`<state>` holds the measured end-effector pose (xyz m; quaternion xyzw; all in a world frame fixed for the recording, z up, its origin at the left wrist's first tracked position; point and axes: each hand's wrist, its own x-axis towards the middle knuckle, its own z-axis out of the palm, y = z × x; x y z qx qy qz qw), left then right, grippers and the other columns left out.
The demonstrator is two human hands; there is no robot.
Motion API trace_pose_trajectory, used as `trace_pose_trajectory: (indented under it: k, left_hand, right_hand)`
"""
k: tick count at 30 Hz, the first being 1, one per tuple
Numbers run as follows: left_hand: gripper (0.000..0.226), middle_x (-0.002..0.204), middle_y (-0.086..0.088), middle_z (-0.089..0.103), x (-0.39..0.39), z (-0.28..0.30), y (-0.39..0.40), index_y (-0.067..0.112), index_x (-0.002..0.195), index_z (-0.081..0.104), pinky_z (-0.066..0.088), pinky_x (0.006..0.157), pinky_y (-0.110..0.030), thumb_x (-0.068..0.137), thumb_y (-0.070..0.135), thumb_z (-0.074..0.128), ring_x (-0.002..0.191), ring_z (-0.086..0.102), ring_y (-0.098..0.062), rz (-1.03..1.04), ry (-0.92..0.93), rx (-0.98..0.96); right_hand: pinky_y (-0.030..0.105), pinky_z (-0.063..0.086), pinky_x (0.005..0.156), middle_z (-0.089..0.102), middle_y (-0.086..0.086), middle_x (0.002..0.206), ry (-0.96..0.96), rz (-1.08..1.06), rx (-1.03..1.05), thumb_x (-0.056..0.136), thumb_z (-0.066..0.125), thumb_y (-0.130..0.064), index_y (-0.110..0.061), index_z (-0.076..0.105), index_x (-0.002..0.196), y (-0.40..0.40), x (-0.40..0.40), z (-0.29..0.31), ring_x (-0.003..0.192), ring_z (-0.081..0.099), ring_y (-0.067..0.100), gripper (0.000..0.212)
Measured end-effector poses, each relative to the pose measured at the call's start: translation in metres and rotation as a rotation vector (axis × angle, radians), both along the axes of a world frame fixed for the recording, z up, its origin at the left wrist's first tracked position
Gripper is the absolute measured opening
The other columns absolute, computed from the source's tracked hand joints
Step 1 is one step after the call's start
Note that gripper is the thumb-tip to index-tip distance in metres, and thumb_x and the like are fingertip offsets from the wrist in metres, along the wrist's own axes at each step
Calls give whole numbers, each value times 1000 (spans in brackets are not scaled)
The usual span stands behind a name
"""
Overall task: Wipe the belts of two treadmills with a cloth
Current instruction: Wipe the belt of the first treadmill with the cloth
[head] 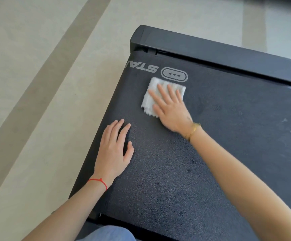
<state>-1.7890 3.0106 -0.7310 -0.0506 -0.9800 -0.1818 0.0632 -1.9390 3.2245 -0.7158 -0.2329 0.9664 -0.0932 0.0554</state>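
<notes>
A black textured treadmill belt [202, 153] fills the middle and right of the head view, with grey lettering and an arrow logo [174, 74] near its far end. A folded white cloth [151, 96] lies flat on the belt just below the logo. My right hand [170, 108] presses on the cloth with straight, spread fingers. Flat on the belt's left part rests my left hand [114, 152], fingers straight, holding nothing.
The treadmill's black side rail [219, 51] runs along the far side of the belt. Pale tiled floor [37, 84] with darker stripes lies to the left and beyond. A knee in blue jeans [110, 233] shows at the bottom edge. Pale smudges mark the belt at right.
</notes>
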Motion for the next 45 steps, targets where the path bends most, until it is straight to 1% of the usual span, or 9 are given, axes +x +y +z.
trace_pose_trajectory:
  k: [4, 7, 12, 16, 21, 23, 27, 37, 45]
  left_hand:
    - [51, 155, -10, 41, 0, 0, 0, 9, 145, 49, 25, 123, -48, 98, 29, 44, 146, 33, -29, 1, 1, -1]
    - [51, 155, -10, 41, 1, 0, 0, 10, 145, 49, 23, 124, -47, 98, 30, 43, 146, 33, -28, 6, -11, 5]
    - [51, 155, -10, 41, 0, -1, 1, 12, 145, 49, 25, 123, -49, 98, 30, 45, 147, 33, -28, 15, -18, 5]
    - [51, 155, -10, 42, 0, 0, 1, 11, 145, 49, 27, 123, -50, 98, 29, 46, 146, 33, -28, 16, -12, 18]
    - [50, 153, -12, 43, 1, 2, 1, 7, 144, 50, 28, 121, -51, 97, 25, 47, 145, 35, -31, 4, 12, 25]
    - [50, 154, -12, 43, 1, 2, 1, 8, 144, 50, 28, 121, -51, 97, 26, 47, 145, 35, -30, 6, 1, 24]
    - [50, 154, -12, 43, 1, 3, 2, 10, 143, 51, 28, 122, -50, 97, 29, 45, 145, 36, -31, 20, -9, 7]
    - [43, 146, -10, 53, 6, 7, -1, 5, 134, 59, 35, 118, -46, 96, 21, 49, 140, 43, -29, 68, 59, 47]
    - [49, 154, -10, 44, 40, 7, -15, 9, 145, 50, 29, 121, -50, 99, 26, 43, 145, 36, -29, 5, -11, -45]
  right_hand:
    - [42, -7, 123, 0, -3, 166, -30, 118, -26, 106, 14, -48, -40, 4, 157, 19, 29, 0, 151, -9, 23, 52]
    - [49, 3, 121, 8, 9, 165, 31, -90, 35, 107, 26, -38, -28, 15, 158, 50, -28, 2, 151, 6, 37, 53]
    - [54, -4, 121, 2, 10, 166, -119, -398, 6, 105, 20, -41, -31, 10, 158, 55, -103, 15, 150, -3, 41, 55]
    - [58, 9, 118, 13, 13, 164, 46, -114, 80, 106, 22, -35, -22, 14, 158, 21, -38, 7, 148, 11, 44, 54]
    - [43, -9, 123, 2, -4, 166, -50, 213, -22, 106, 14, -48, -40, 3, 156, 19, 34, 3, 151, -10, 24, 52]
    - [44, -5, 123, 3, 0, 166, 2, 171, 40, 106, 18, -45, -37, 7, 157, 31, 4, 3, 152, -5, 28, 53]
    - [50, -1, 121, 5, 9, 166, -73, -182, 2, 106, 25, -38, -32, 15, 157, 18, -56, 12, 151, 0, 37, 52]
    - [45, -4, 124, 6, 0, 166, -35, 270, -3, 106, 15, -44, -36, 9, 157, -15, 69, 2, 152, -3, 27, 52]
    - [49, -9, 121, -7, 5, 166, -168, -115, 55, 106, 16, -41, -36, 2, 157, -17, -24, 16, 151, -12, 35, 53]
